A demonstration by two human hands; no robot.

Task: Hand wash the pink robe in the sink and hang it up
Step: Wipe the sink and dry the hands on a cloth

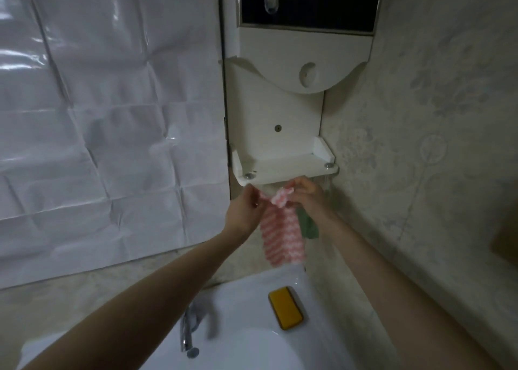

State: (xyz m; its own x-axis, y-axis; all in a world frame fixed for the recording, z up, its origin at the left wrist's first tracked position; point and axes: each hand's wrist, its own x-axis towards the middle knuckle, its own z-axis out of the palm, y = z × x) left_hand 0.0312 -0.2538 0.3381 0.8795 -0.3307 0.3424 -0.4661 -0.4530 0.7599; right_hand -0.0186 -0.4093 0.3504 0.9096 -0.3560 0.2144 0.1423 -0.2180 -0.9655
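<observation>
A pink-and-white striped robe (281,235) hangs down from just under a white wall shelf (283,165), above the back of the white sink (252,327). Its top is bunched into a small wad between my hands. My left hand (245,208) pinches the cloth's upper left edge. My right hand (308,194) pinches the bunched top on the right, close under the shelf's front edge. What the cloth hangs on is hidden behind my hands.
A green cloth (308,225) hangs behind my right wrist. A yellow sponge (286,307) lies on the sink's back rim, right of the chrome tap (190,330). White plastic sheeting (98,117) covers the left wall; a patterned wall (420,117) stands on the right.
</observation>
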